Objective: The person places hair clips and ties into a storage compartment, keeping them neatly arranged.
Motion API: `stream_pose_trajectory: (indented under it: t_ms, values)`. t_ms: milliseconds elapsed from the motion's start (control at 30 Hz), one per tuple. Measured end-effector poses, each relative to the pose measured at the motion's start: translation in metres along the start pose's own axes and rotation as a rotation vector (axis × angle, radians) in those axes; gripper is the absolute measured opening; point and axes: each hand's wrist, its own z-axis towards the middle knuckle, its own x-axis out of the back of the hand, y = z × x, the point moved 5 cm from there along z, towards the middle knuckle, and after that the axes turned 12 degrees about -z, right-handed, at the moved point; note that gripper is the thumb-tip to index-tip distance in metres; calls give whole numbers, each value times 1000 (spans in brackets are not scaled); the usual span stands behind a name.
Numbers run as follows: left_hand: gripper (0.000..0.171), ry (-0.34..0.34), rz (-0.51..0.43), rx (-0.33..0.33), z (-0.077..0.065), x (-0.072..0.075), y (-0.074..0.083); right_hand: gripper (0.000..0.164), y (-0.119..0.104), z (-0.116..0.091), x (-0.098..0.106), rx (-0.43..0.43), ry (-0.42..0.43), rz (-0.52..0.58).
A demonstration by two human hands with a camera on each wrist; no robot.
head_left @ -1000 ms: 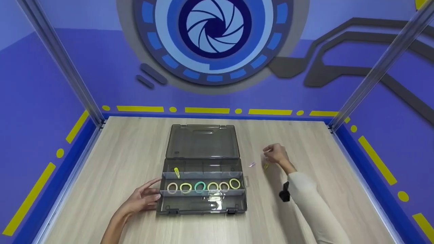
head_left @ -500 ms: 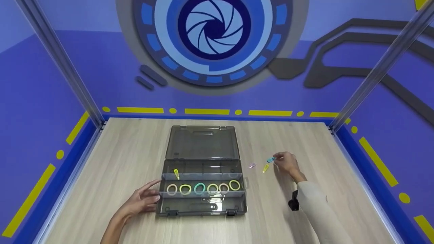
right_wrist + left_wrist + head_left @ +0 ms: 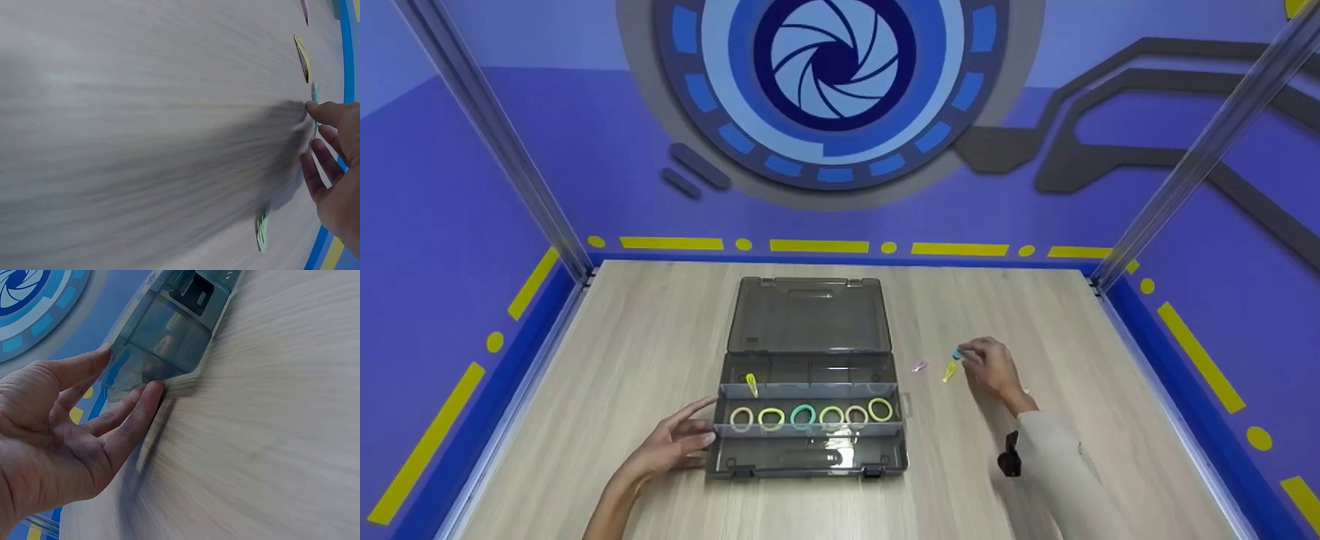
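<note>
A smoky see-through organizer box (image 3: 808, 451) lies with its lid folded back. My left hand (image 3: 671, 442) rests against its left side, fingertips touching the corner in the left wrist view. Right of the box, my right hand (image 3: 992, 369) pinches a blue hair clip (image 3: 957, 354) at the table, and its fingertips cover part of it. A yellow hair clip (image 3: 949, 372) lies just below, and a pink hair clip (image 3: 919, 367) farther left. In the right wrist view a light green hair clip (image 3: 262, 232) lies on the table beyond the hand.
Several hair ties sit in a row in the box's middle section, among them a teal hair tie (image 3: 802, 416). Another yellow hair clip (image 3: 751, 385) leans at the divider of the section behind. Patterned blue walls (image 3: 840, 217) enclose the wooden table (image 3: 660, 322).
My right hand has shifted right and slightly toward me, uncovering the yellow and blue clips. Its fingers now cover more of the blue clip than half a second ago. The left hand stays put.
</note>
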Motion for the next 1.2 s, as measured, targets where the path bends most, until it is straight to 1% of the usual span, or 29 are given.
stream_pose_trajectory:
  t_ms: [67,133,333,533,633,800,900,1033,1200]
  values:
    - [76,-2,-2,-3,0,0,0,18,-3,2,-3,33,-2,-14]
    - [76,-7,-5,-6,0,1,0,15,-5,3,-4,41,-8,-37]
    - [75,-21,-7,-18,1,1,-2,11,-5,1,-4,-8,-29,-85]
    - [76,-32,-8,-28,1,0,-1,11,-2,-2,-2,-20,4,-84]
    - [75,-22,-7,-17,0,0,0,10,-1,-3,0,-23,32,-75]
    - [75,16,6,21,0,1,-1,12,0,-7,4,-36,69,-52]
    - [75,29,12,27,0,1,-2,14,1,-8,5,-53,63,-36]
    - [75,28,14,21,0,0,-2,17,1,-8,5,-71,41,4]
    - [75,13,3,18,0,0,-2,18,-4,-5,6,-35,43,90]
